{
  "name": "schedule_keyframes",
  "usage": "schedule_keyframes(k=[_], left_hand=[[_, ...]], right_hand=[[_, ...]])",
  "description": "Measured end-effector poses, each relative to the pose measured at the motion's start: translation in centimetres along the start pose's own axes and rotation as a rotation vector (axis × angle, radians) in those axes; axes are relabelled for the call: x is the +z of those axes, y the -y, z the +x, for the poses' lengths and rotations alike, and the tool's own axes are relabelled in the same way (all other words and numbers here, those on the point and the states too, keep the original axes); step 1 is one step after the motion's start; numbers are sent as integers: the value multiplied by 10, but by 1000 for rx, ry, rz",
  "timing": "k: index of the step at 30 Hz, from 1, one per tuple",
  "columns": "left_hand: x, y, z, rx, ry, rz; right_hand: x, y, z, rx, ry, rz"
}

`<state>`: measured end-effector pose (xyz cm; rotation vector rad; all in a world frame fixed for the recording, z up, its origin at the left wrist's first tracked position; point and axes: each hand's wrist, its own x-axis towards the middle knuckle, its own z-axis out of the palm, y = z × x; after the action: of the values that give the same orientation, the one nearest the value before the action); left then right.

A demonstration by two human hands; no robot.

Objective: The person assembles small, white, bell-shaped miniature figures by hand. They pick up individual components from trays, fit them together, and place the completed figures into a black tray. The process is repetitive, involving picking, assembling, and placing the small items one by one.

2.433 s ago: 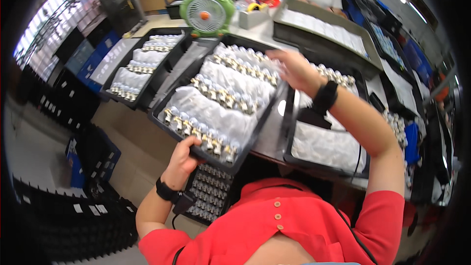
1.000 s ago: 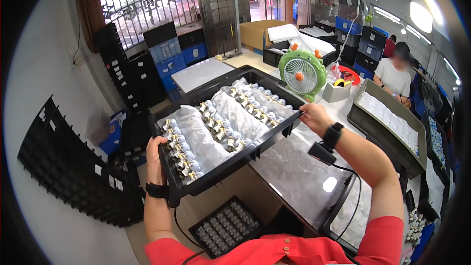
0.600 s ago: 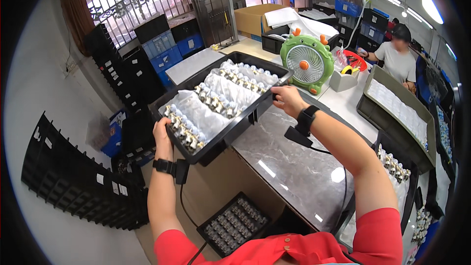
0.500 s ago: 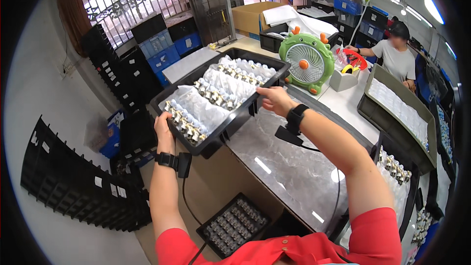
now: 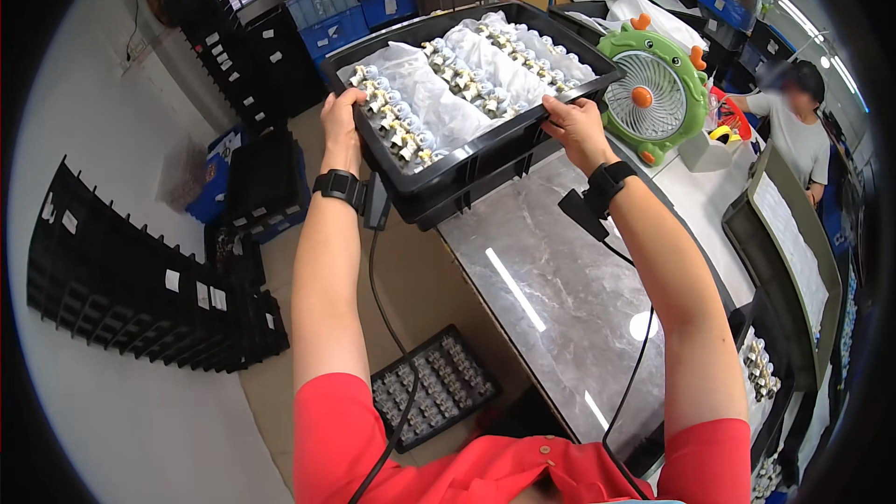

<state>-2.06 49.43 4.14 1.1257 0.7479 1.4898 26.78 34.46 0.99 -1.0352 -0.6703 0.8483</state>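
Note:
A black plastic crate [image 5: 485,161] is between my two hands, slightly tilted, at the far end of the grey table. Inside lie rows of small brass-and-silver metal fittings [image 5: 397,117] with pale bluish ends, parted by crumpled white sheets [image 5: 411,84]. My left hand [image 5: 343,129] grips the crate's near left corner, its thumb over the rim. My right hand [image 5: 581,133] holds the long right side, thumb on top and fingers partly hidden below. Whether the crate's underside touches the table cannot be made out.
A grey marble-look table [image 5: 551,243] runs along my right. On it stand a green fan [image 5: 656,93] and an olive crate [image 5: 747,215]. Another tray of fittings [image 5: 434,392] lies on the floor. Stacked black crates [image 5: 140,271] line the left wall. A person [image 5: 793,121] works at far right.
The crate looks larger and sits farther right in view, its near end still in my left hand. My right hand has shifted right with it. The whole view has also tipped downward.

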Motion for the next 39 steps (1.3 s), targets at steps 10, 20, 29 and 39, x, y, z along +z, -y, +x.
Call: schedule_keyframes(k=[10,20,29,39], left_hand=[[-37,29,48,-325,-149,-74],[-35,27,42,-129,-98,120],[-53,36,56,-110,-46,238],[-55,34,55,-250,71,131]], right_hand=[[23,1,-7,62,-73,-57],[-4,-13,-38,259,116,-116],[-31,96,-206,361,188,36],[-145,282,-416,-233,-273,-39]])
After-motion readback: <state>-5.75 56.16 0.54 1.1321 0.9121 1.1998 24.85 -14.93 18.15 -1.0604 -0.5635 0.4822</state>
